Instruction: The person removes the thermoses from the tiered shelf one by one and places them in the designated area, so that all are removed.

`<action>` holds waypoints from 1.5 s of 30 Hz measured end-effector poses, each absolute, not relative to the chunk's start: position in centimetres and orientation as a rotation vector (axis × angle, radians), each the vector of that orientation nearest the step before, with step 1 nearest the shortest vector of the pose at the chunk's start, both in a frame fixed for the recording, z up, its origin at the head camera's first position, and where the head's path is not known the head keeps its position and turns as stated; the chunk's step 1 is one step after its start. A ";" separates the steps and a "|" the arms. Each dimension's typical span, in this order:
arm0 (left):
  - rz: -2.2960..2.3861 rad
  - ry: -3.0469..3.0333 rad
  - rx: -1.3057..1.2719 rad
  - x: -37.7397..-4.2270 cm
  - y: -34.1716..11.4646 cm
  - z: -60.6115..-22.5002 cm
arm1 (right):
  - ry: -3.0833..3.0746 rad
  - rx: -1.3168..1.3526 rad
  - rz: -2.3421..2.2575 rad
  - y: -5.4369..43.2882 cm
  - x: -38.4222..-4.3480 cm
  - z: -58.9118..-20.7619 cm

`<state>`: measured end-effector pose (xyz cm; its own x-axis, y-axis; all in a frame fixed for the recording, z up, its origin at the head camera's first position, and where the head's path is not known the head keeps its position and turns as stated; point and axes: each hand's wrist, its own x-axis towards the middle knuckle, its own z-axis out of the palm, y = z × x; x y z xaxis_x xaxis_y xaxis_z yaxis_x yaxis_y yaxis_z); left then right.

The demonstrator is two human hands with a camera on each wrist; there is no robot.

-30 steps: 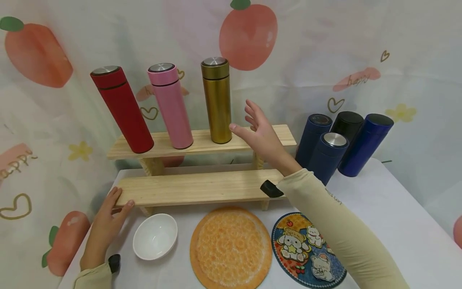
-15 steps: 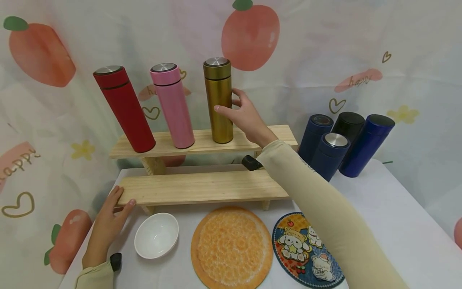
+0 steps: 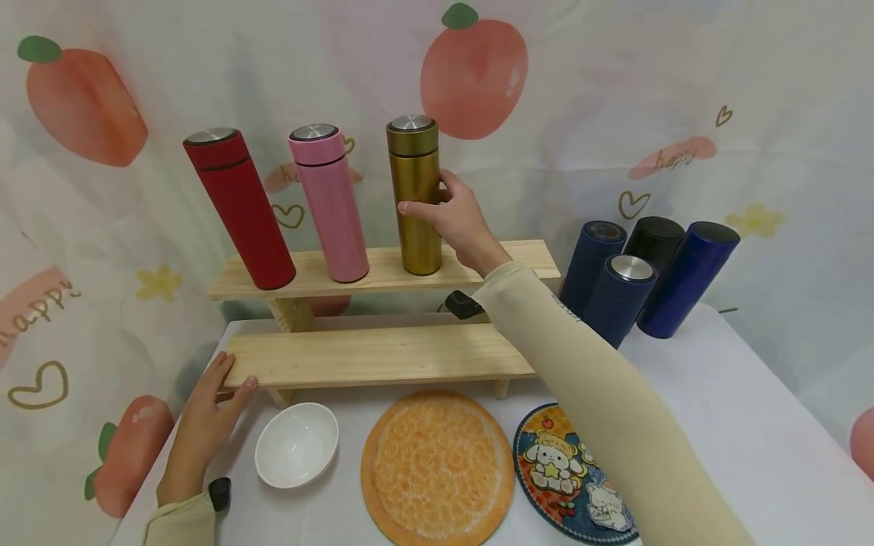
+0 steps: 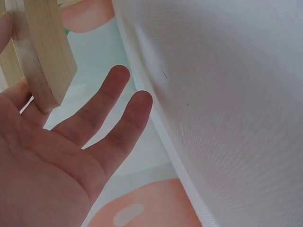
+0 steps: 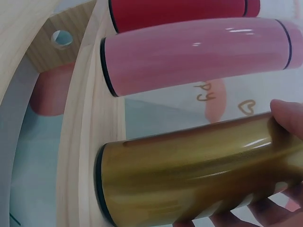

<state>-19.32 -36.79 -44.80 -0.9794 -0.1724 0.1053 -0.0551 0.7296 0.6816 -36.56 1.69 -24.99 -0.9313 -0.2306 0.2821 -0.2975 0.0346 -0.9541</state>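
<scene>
On the upper board of a two-tier wooden shelf (image 3: 375,353) stands a gold thermos bottle (image 3: 413,178) with a steel-topped lid. My right hand (image 3: 466,227) grips its middle, thumb across the front and fingers curled behind. In the right wrist view the bottle's dark base ring meets the board. To its left stand a pink thermos bottle (image 3: 332,216) and a red thermos bottle (image 3: 242,212). My left hand (image 3: 202,425) holds the left end of the lower board, its thumb at the front edge. Two other fingers (image 4: 130,116) stretch out free of the wood in the left wrist view.
Several dark blue and black bottles (image 3: 617,299) cluster right of the shelf. In front lie a white bowl (image 3: 290,447), a round bread-patterned mat (image 3: 437,470) and a round cartoon mat (image 3: 546,493), partly under my right sleeve. A printed cloth (image 3: 580,91) hangs behind.
My right hand has moved left from beside the gold thermos bottle and closed round it. The left hand has stayed at the shelf end, and the bottles still stand in place.
</scene>
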 end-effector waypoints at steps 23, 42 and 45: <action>-1.082 -2.809 0.181 -19.2 -37.0 -44.7 | -2.139 0.615 2.135 4.3 -31.6 -26.0; -1.062 -2.807 0.177 -19.3 -36.9 -45.0 | -2.146 0.590 2.110 8.5 -26.9 -27.8; -1.071 -2.809 0.176 -19.3 -36.8 -44.9 | -2.172 0.571 2.100 9.2 -26.2 -28.1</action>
